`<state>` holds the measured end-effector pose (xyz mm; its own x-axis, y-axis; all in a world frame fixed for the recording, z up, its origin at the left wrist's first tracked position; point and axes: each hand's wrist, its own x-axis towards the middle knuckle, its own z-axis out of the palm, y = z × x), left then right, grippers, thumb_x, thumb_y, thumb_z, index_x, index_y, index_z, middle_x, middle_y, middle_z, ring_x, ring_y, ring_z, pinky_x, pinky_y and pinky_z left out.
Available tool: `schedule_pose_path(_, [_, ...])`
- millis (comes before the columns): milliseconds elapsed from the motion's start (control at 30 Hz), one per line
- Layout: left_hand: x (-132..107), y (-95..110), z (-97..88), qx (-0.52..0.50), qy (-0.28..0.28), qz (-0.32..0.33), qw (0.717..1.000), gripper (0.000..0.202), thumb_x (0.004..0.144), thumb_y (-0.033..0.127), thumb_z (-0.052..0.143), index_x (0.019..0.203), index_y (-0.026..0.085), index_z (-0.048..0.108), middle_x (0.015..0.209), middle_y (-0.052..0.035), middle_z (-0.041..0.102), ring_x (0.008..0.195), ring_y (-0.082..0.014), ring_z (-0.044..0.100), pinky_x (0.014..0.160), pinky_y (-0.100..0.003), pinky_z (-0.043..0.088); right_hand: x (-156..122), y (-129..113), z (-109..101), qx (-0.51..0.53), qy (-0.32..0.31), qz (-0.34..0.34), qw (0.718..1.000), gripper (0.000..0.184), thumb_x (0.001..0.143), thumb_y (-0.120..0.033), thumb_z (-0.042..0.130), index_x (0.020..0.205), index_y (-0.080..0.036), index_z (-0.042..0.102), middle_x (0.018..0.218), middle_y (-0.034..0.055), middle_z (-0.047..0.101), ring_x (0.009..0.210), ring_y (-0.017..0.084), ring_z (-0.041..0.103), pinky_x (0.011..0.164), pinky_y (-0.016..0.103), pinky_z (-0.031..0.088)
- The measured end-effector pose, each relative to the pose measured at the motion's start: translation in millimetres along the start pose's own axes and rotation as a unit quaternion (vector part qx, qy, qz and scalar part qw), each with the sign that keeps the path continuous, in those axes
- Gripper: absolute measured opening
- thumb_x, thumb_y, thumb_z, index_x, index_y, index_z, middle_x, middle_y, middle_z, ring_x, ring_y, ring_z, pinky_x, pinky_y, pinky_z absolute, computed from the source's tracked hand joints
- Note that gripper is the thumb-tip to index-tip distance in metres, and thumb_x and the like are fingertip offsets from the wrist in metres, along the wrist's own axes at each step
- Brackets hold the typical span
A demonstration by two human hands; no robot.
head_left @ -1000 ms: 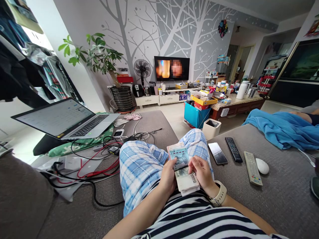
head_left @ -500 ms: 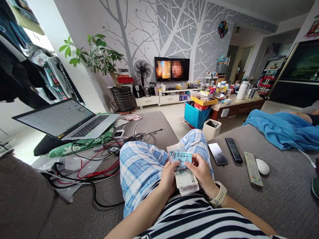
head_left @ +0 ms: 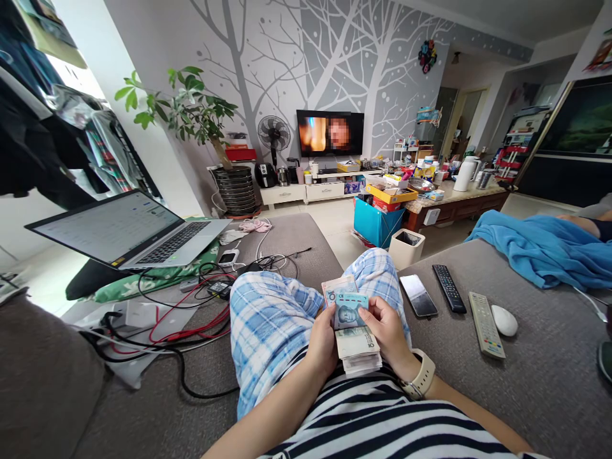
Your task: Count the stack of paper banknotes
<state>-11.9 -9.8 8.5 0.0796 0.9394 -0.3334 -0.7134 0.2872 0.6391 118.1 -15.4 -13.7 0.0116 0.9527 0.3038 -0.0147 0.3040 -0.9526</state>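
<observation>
Though close together, left fingers [head_left: 329, 313] and right fingers [head_left: 369, 319] tight on edges of blue banknote [head_left: 350, 311], phone [head_left: 418, 295] apart.

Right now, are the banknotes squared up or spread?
Spread: a pinkish banknote sticks out above the blue banknote, and paler banknotes show below, between the left hand and right hand. Any folds, I cannot tell.

The upper banknote [head_left: 350, 315] is light blue with a portrait, the lower banknote [head_left: 354, 345] pale grey-green. The trousers [head_left: 265, 325] are blue-and-white plaid, the shirt [head_left: 396, 427] dark and white stripes, the watch strap [head_left: 425, 371] cream, the sofa [head_left: 540, 408] grey-brown, the blanket [head_left: 535, 248] bright blue.
</observation>
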Motion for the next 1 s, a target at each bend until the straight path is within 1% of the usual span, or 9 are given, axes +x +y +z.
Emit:
schedule_pose_path(67, [0, 0, 0.6, 0.0, 0.003, 0.003, 1.0, 0.021, 0.085, 0.021, 0.055, 0.098, 0.01, 0.068, 0.083, -0.0116, 0.076, 0.082, -0.0272, 0.073, 0.078, -0.04, 0.058, 0, -2, 0, 0.017, -0.011, -0.001, 1.0, 0.024, 0.088, -0.042, 0.061, 0.093, -0.019, 0.06, 0.078, 0.002, 0.063, 0.072, 0.019, 0.058, 0.065, 0.028, 0.047])
schedule_pose_path(167, [1, 0, -0.3, -0.001, -0.004, 0.014, 1.0, 0.021, 0.085, 0.021, 0.056, 0.099, 0.01, 0.068, 0.084, -0.0113, 0.076, 0.082, -0.0272, 0.073, 0.079, -0.04, 0.058, -1, -3, 0, 0.026, -0.016, -0.004, 1.0, 0.024, 0.089, -0.044, 0.06, 0.088, -0.02, 0.06, 0.078, 0.0016, 0.062, 0.073, 0.019, 0.058, 0.067, 0.028, 0.047])
schedule_pose_path(233, [2, -1, -1.6, 0.0, -0.011, 0.019, 1.0, 0.021, 0.083, 0.02, 0.058, 0.098, 0.01, 0.068, 0.083, -0.0109, 0.076, 0.082, -0.0272, 0.073, 0.079, -0.04, 0.058, -1, -4, 0, 0.028, -0.012, -0.005, 1.0, 0.025, 0.089, -0.044, 0.059, 0.083, -0.02, 0.058, 0.074, 0.0002, 0.058, 0.07, 0.017, 0.054, 0.064, 0.026, 0.044])
schedule_pose_path(333, [3, -2, -3.2, 0.007, -0.013, 0.02, 1.0, 0.02, 0.081, 0.021, 0.06, 0.096, 0.01, 0.069, 0.082, -0.0107, 0.076, 0.081, -0.0275, 0.073, 0.079, -0.04, 0.057, -2, -6, -1, 0.018, -0.001, -0.009, 1.0, 0.03, 0.09, -0.045, 0.057, 0.074, -0.02, 0.055, 0.067, -0.0021, 0.049, 0.062, 0.015, 0.045, 0.057, 0.025, 0.037])
schedule_pose_path(467, [3, -2, -4.1, 0.017, -0.017, 0.033, 0.999, 0.018, 0.078, 0.02, 0.061, 0.09, 0.011, 0.07, 0.078, -0.0095, 0.075, 0.08, -0.027, 0.072, 0.078, -0.038, 0.057, -4, -11, 0, 0.011, 0.002, -0.018, 1.0, 0.035, 0.091, -0.048, 0.054, 0.069, -0.02, 0.05, 0.064, -0.0032, 0.043, 0.06, 0.014, 0.038, 0.056, 0.025, 0.033])
schedule_pose_path(600, [2, -2, -4.4, 0.025, -0.016, 0.062, 0.998, 0.014, 0.073, 0.019, 0.064, 0.084, 0.011, 0.07, 0.074, -0.0076, 0.074, 0.078, -0.0258, 0.071, 0.075, -0.035, 0.056, -4, -12, 1, 0.017, 0.001, -0.017, 1.0, 0.036, 0.09, -0.049, 0.054, 0.069, -0.02, 0.05, 0.064, -0.0033, 0.042, 0.06, 0.014, 0.038, 0.056, 0.025, 0.032])
schedule_pose_path(733, [1, -1, -4.7, 0.038, -0.013, 0.075, 0.996, 0.015, 0.068, 0.021, 0.068, 0.079, 0.012, 0.07, 0.071, -0.0067, 0.073, 0.076, -0.0253, 0.07, 0.072, -0.033, 0.054, -4, -12, 0, 0.017, -0.001, -0.016, 1.0, 0.036, 0.091, -0.049, 0.054, 0.069, -0.02, 0.05, 0.064, -0.0033, 0.042, 0.06, 0.014, 0.038, 0.056, 0.025, 0.032])
schedule_pose_path(867, [1, -1, -5.1, 0.056, -0.013, 0.079, 0.995, 0.018, 0.067, 0.025, 0.07, 0.078, 0.011, 0.07, 0.071, -0.0069, 0.072, 0.074, -0.0246, 0.069, 0.07, -0.033, 0.052, -4, -12, 0, 0.013, 0.002, -0.016, 1.0, 0.035, 0.09, -0.048, 0.054, 0.07, -0.02, 0.051, 0.064, -0.0032, 0.042, 0.06, 0.014, 0.037, 0.056, 0.025, 0.032])
schedule_pose_path(1000, [4, -2, -7.4, 0.059, -0.031, 0.074, 0.995, 0.024, 0.067, 0.031, 0.071, 0.08, 0.011, 0.07, 0.074, -0.0072, 0.072, 0.071, -0.023, 0.067, 0.069, -0.032, 0.051, -5, -14, 0, 0.018, -0.003, -0.02, 1.0, 0.033, 0.089, -0.047, 0.055, 0.07, -0.02, 0.052, 0.064, -0.0032, 0.042, 0.06, 0.014, 0.038, 0.056, 0.026, 0.032])
